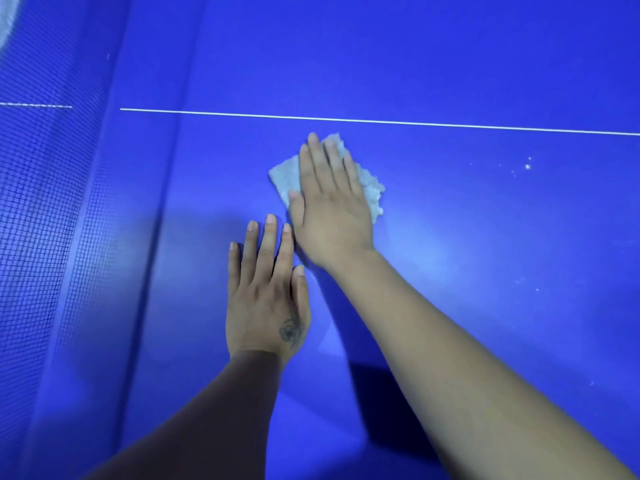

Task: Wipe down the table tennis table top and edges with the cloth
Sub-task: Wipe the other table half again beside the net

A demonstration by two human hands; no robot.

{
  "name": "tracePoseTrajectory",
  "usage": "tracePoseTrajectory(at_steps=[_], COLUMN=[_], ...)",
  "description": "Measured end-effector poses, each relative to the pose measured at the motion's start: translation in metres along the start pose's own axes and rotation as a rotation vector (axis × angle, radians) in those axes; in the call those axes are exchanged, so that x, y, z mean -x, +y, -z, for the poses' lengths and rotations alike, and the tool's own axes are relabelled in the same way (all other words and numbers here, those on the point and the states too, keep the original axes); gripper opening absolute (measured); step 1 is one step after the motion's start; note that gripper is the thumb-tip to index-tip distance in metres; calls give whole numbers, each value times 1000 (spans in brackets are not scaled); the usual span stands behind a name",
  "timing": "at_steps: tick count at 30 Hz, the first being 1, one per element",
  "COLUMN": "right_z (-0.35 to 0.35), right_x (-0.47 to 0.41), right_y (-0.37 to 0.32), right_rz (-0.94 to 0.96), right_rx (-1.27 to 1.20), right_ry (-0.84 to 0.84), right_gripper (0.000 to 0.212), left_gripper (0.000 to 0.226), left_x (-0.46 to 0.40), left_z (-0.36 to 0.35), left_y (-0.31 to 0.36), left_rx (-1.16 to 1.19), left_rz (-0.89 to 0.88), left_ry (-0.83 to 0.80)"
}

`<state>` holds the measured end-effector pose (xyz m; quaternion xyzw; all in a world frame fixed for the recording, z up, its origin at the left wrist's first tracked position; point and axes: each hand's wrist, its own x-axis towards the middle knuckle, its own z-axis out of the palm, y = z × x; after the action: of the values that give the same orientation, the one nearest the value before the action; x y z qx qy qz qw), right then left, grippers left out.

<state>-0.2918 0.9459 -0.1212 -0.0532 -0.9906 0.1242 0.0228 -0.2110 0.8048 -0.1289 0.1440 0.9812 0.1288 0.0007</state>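
The blue table tennis table top point(450, 220) fills the view. A pale grey cloth point(285, 178) lies flat on it, just below the white centre line point(381, 121). My right hand point(330, 206) presses flat on the cloth with straight fingers, covering most of it. My left hand point(266, 292) rests flat on the bare table surface, just below and left of the right hand, fingers straight and holding nothing.
The net point(38, 202) stands along the left side, running from top to bottom. Small white specks point(527, 166) dot the table surface to the right of the cloth, with fainter ones point(536, 289) lower down.
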Motion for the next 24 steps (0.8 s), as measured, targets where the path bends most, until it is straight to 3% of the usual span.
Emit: tracePoseTrajectory(at_steps=[4,8,15,19,24], right_z=[9,27,36,28,25], right_x=[64,87,-2,-40,40], right_y=[24,79,133,101,71], right_rz=[9,-167,-468,-362,-152], right_rx=[-9,7,34,52,-5], right_ry=[-14,16,17,-32,19], right_gripper=[65,66,69,68,69], left_gripper=[61,61,59,58,56], left_x=[1,1,1,3,5], left_z=[1,1,2,2,-1], left_y=[0,0,1,2,2], left_rx=[-3,1,3,-15,-4], left_rz=[1,3,-16,-25,-52], left_ry=[11,6,41,74,139])
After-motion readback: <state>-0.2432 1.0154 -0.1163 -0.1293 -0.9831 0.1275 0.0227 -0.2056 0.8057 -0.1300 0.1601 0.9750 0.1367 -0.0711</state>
